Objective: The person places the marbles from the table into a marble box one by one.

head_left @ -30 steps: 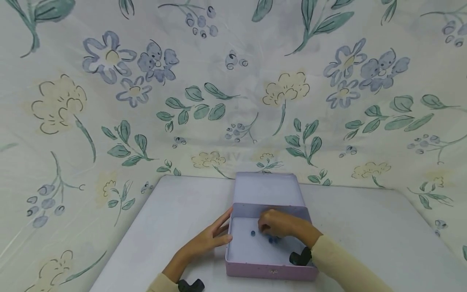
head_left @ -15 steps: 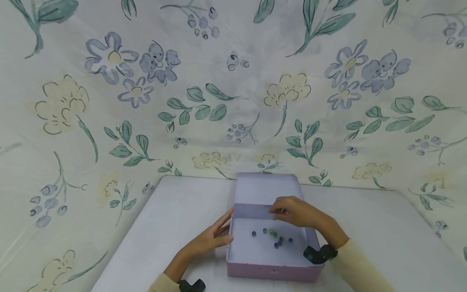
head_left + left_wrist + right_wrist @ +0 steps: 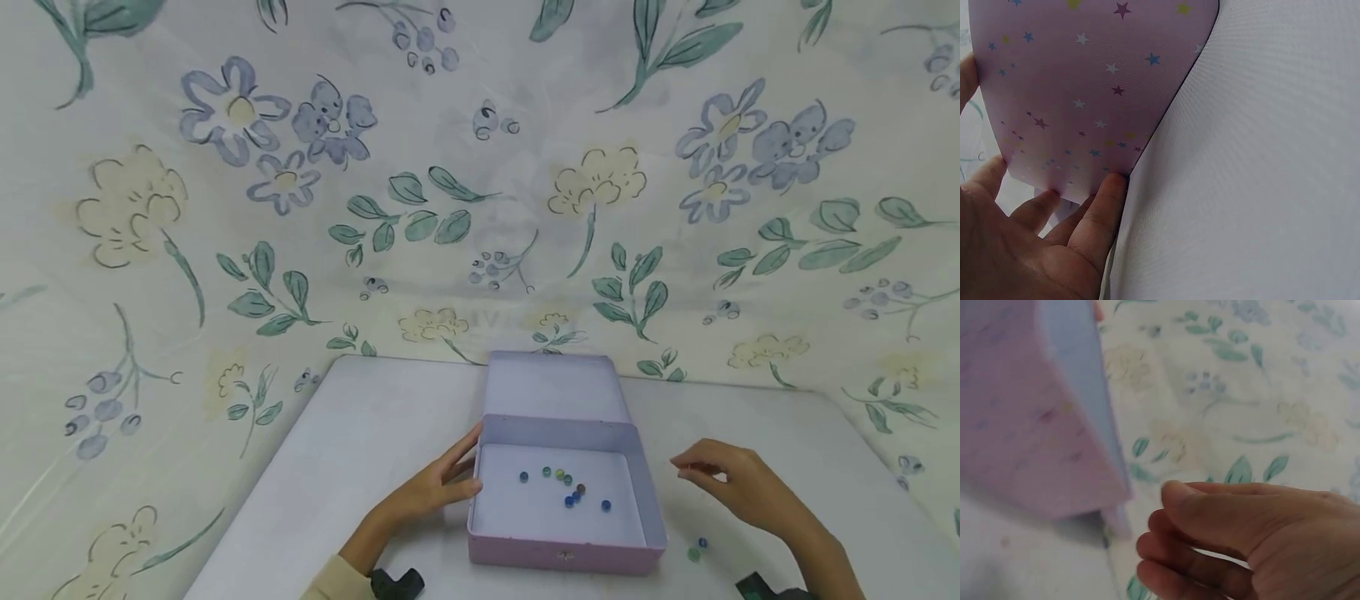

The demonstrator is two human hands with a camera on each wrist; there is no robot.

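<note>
A pink metal box (image 3: 525,550) stands on the table with its lid (image 3: 555,387) tipped back. Several small marbles (image 3: 559,474), blue, green and brownish, lie scattered on its floor. My left hand (image 3: 431,487) rests against the box's left side, fingers spread; the left wrist view shows fingertips touching the star-printed wall (image 3: 1097,87). Off the box's right side, my right hand (image 3: 742,487) hovers over the table, fingers loosely bent, with nothing visible between thumb and fingers (image 3: 1179,550). Below it on the table lie a blue marble (image 3: 702,542) and a green marble (image 3: 693,554).
The white table (image 3: 397,408) runs back to a wall covered in flowered cloth (image 3: 480,183). A dark wrist device (image 3: 397,585) sits at the left wrist, and another (image 3: 757,586) at the right.
My right hand has come out of the box and moved right, over the table. The marbles inside and the two on the table now show. My left hand stays at the box.
</note>
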